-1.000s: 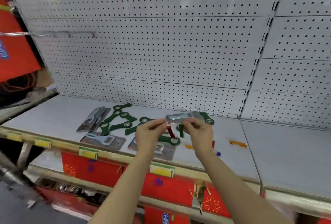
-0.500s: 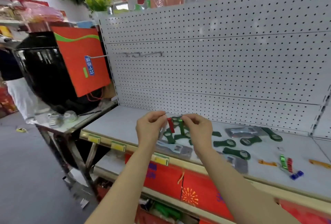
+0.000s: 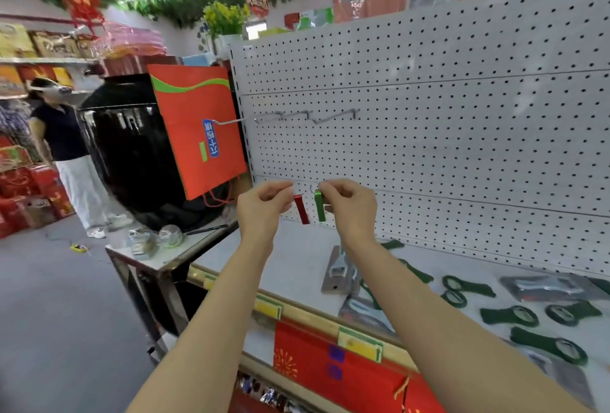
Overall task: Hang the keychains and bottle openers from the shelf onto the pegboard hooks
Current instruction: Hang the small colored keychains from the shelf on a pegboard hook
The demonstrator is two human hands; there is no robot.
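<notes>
Filling the right half of the view, the white pegboard (image 3: 462, 135) rises from the back edge of the shelf (image 3: 297, 257). A row of bare metal hooks (image 3: 307, 115) juts from its upper left part. Green bottle openers (image 3: 508, 316) and packaged silver ones (image 3: 340, 272) lie scattered across the shelf toward its right side. In front of the pegboard's lower left, both hands are raised side by side above the shelf. The left hand (image 3: 264, 206) has its fingers pinched on the top of a red keychain (image 3: 302, 209); the right hand (image 3: 350, 206) has its fingers clamped on a green keychain (image 3: 319, 206) with a thin ring. Both keychains hang down, just beside each other.
</notes>
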